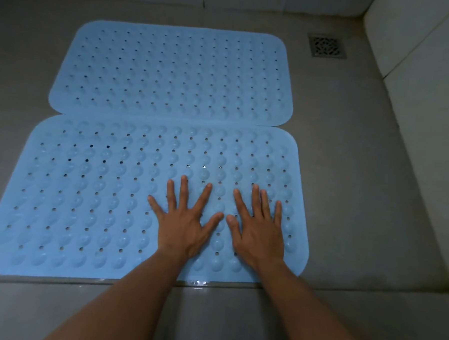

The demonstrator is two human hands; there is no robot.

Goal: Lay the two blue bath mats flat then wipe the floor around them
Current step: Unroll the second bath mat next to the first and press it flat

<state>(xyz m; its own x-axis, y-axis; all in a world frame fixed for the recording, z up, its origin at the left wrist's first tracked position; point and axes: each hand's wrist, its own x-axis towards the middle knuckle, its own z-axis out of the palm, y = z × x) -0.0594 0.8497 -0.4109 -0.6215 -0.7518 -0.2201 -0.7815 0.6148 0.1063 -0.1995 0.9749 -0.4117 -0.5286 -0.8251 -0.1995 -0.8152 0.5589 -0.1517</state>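
Near mat (pixel 91 202) lies on the floor (pixel 361 177) under both palms. Left hand (pixel 186 225) and right hand (pixel 260 231) splayed flat, gripping nothing. Far mat (pixel 171 71) just beyond my fingertips, edges touching. I should press outward from the thumbs to seat it flat.

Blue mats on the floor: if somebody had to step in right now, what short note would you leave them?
Left hand: open, fingers spread, palm pressed flat on the near mat.
Right hand: open as well, flat on the same mat, beside the left hand, thumbs almost meeting.
Far mat: lies flat, its near edge meeting the near mat's far edge.
Floor drain: beyond the far mat's right corner, uncovered.
Done: both mats look spread out flat on the grey floor.
Left: wipe the floor around them. No cloth is in view, so fetch one first. A small wet glint shows at the near mat's front edge.
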